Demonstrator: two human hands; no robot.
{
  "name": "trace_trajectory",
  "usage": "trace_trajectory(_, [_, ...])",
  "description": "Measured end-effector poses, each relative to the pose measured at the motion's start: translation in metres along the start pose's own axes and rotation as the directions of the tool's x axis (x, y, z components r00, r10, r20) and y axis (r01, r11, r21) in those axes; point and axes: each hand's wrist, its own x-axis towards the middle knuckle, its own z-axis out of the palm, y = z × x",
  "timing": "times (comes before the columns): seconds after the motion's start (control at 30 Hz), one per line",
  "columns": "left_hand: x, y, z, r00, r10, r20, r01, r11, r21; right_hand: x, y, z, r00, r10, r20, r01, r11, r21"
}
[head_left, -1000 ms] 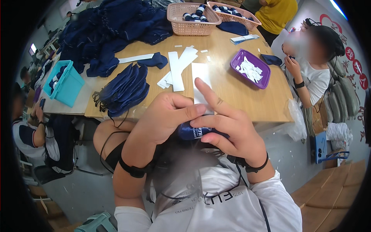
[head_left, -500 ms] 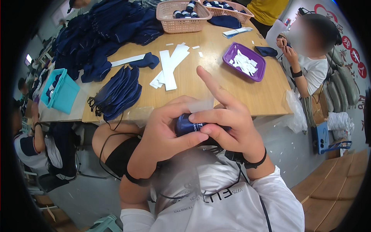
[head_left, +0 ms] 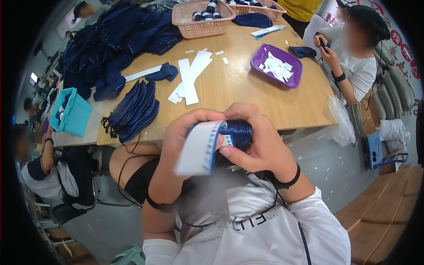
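Observation:
Above my lap, both my hands are closed around a shiny navy satin roll [head_left: 240, 132]. My right hand [head_left: 265, 148] grips its right end, thumb below and fingers curled over the top. At the roll's left side, my left hand [head_left: 179, 134] pinches a white paper strip with a blue printed edge [head_left: 196, 152]. This strip curves over the left fingers, and its loose end hangs toward me. A small printed piece shows against the roll beside my right thumb; whether it belongs to the same strip I cannot tell.
On the table [head_left: 221, 88] lie stacked navy satin pieces [head_left: 132, 108], white paper strips [head_left: 190, 79] and a navy cloth heap [head_left: 115, 39]. A purple tray [head_left: 253, 66] holds paper bits. Pink baskets [head_left: 203, 28] and a turquoise basket [head_left: 77, 117] hold rolls. A co-worker [head_left: 353, 57] sits at right.
My right index finger, stretched out before, is now bent over the roll. The paper strip has swung toward me over my left hand, showing its printed edge. The view has shifted slightly.

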Motion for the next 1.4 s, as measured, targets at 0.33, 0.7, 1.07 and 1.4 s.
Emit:
trace_trajectory(0.33, [0.009,-0.009,0.008,0.956,0.291,-0.02,-0.267,0.9,0.345,-0.005,-0.005,0.001,0.977,0.202,-0.067,-0.185,0.963,0.196])
trace_trajectory(0.7, [0.013,-0.014,0.025,0.796,0.6,0.079,-0.478,0.543,0.691,-0.006,-0.008,-0.012,0.934,0.358,-0.006,-0.352,0.921,0.164])
trace_trajectory(1.07, [0.007,-0.033,0.031,0.83,0.558,-0.017,-0.447,0.682,0.579,-0.006,-0.005,-0.02,0.911,0.401,0.093,-0.412,0.892,0.185])
trace_trajectory(1.4, [0.004,-0.041,0.036,0.822,0.56,-0.108,-0.425,0.728,0.537,-0.003,-0.008,-0.022,0.887,0.439,0.144,-0.458,0.878,0.14])
